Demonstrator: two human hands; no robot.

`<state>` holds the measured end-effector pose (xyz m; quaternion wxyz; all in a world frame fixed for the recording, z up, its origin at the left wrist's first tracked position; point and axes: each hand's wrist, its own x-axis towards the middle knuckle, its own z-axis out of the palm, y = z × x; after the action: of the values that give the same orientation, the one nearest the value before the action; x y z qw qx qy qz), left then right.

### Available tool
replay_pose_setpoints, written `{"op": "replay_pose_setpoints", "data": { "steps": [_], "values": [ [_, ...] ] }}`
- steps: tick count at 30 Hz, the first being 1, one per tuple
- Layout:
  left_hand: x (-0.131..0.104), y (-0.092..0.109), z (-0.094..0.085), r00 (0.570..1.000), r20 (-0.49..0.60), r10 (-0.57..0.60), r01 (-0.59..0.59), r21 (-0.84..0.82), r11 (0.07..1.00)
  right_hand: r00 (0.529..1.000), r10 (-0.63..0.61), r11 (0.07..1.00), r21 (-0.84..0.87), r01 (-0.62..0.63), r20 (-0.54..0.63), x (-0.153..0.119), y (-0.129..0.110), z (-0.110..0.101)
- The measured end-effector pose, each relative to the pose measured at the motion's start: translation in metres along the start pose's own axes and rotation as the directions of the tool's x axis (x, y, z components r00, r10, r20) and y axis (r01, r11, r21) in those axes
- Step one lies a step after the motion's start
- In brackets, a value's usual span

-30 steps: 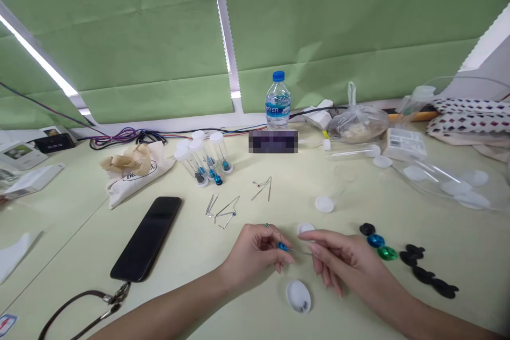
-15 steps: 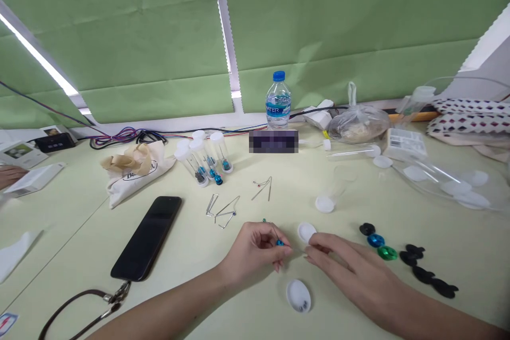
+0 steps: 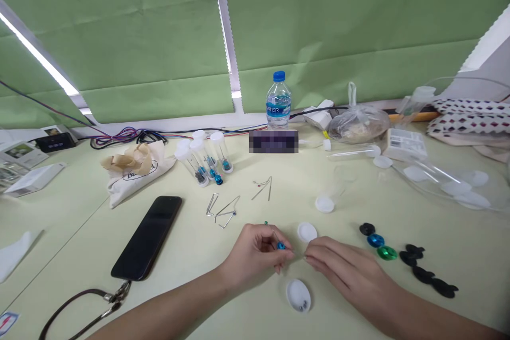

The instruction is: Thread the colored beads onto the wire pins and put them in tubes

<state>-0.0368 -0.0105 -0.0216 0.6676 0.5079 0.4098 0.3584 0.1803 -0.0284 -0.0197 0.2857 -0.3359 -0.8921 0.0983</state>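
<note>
Your left hand point(image 3: 258, 252) pinches the blue bead point(image 3: 281, 245), which lies up and left of the near cap point(image 3: 298, 296). Your right hand point(image 3: 346, 271), up and right of that cap, has its fingertips bunched; whether they grip anything, you cannot tell. The far cap point(image 3: 307, 232) sits beyond the near cap.

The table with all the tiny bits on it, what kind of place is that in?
Probably a shared craft or assembly workspace: metal hex keys and clear capped tubes share the table, and the hands hold a small blue piece.
</note>
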Motion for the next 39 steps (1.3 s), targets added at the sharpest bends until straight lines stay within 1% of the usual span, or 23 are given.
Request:
{"op": "replay_pose_setpoints", "data": {
  "steps": [3, 7, 10, 14, 16, 18, 21, 24, 28, 30, 31, 32, 33, 35, 36, 37, 39],
  "values": [
    [-0.001, 0.0, 0.001, 1.0, 0.001, 0.01, -0.01, -0.003, 1.0, 0.999, 0.05, 0.993, 0.105, -0.05, 0.004, 0.006, -0.003, -0.002],
    [-0.001, -0.001, 0.0, 1.0, 0.005, 0.023, -0.023, 0.006, 1.0, 0.987, 0.155, 0.956, 0.247, -0.158, 0.031, 0.008, -0.005, -0.003],
    [0.0, -0.002, -0.001, 1.0, -0.003, 0.014, -0.014, -0.004, 1.0, 0.984, 0.18, 0.96, 0.217, -0.179, 0.017, 0.006, -0.003, -0.002],
    [0.001, -0.002, -0.001, 1.0, -0.019, 0.005, -0.006, -0.019, 1.0, 0.984, 0.176, 0.971, 0.156, -0.179, 0.034, 0.004, 0.0, 0.0],
    [0.001, -0.002, 0.0, 1.0, -0.024, 0.005, -0.006, -0.028, 1.0, 0.983, 0.181, 0.97, 0.161, -0.183, 0.032, 0.004, -0.001, 0.0],
    [0.001, -0.002, 0.0, 1.0, -0.021, 0.0, -0.001, -0.036, 0.999, 0.976, 0.215, 0.956, 0.197, -0.219, 0.045, 0.004, -0.002, 0.001],
    [0.001, -0.004, 0.0, 1.0, -0.011, -0.003, 0.003, -0.024, 1.0, 0.947, 0.302, 0.893, 0.314, -0.322, 0.112, 0.002, -0.004, 0.003],
    [0.0, -0.005, 0.0, 1.0, -0.014, 0.008, -0.008, 0.004, 1.0, 0.911, 0.374, 0.79, 0.456, -0.41, 0.172, -0.001, -0.004, 0.008],
    [-0.001, -0.006, 0.001, 0.999, -0.015, 0.029, -0.029, 0.027, 0.999, 0.875, 0.429, 0.632, 0.617, -0.468, 0.225, -0.001, -0.004, 0.013],
    [-0.001, -0.005, 0.001, 0.999, -0.023, 0.032, -0.032, 0.023, 0.999, 0.867, 0.437, 0.595, 0.646, -0.478, 0.239, 0.001, -0.004, 0.012],
    [0.0, -0.005, 0.0, 0.999, -0.028, 0.029, -0.029, 0.013, 0.999, 0.869, 0.435, 0.612, 0.631, -0.477, 0.235, 0.003, -0.004, 0.011],
    [0.0, -0.005, 0.0, 0.999, -0.033, 0.021, -0.021, 0.002, 1.0, 0.881, 0.423, 0.661, 0.593, -0.46, 0.212, 0.004, -0.003, 0.009],
    [0.001, -0.004, 0.0, 0.999, -0.037, 0.009, -0.009, -0.009, 1.0, 0.903, 0.393, 0.733, 0.533, -0.421, 0.173, 0.005, -0.002, 0.007],
    [0.002, -0.001, -0.001, 0.999, -0.047, -0.016, 0.015, -0.023, 1.0, 0.961, 0.268, 0.895, 0.351, -0.275, 0.068, 0.005, 0.0, 0.003],
    [0.003, 0.0, -0.002, 0.998, -0.053, -0.026, 0.024, -0.028, 0.999, 0.983, 0.181, 0.955, 0.238, -0.179, 0.013, 0.004, 0.001, 0.001],
    [0.003, 0.001, -0.002, 0.998, -0.06, -0.031, 0.03, -0.032, 0.999, 0.995, 0.092, 0.988, 0.125, -0.088, -0.028, 0.004, 0.002, 0.0],
    [0.004, 0.002, -0.003, 0.997, -0.064, -0.034, 0.032, -0.044, 0.999, 0.997, -0.05, 0.997, -0.058, 0.047, -0.059, 0.001, 0.004, -0.001]
  ]
}}
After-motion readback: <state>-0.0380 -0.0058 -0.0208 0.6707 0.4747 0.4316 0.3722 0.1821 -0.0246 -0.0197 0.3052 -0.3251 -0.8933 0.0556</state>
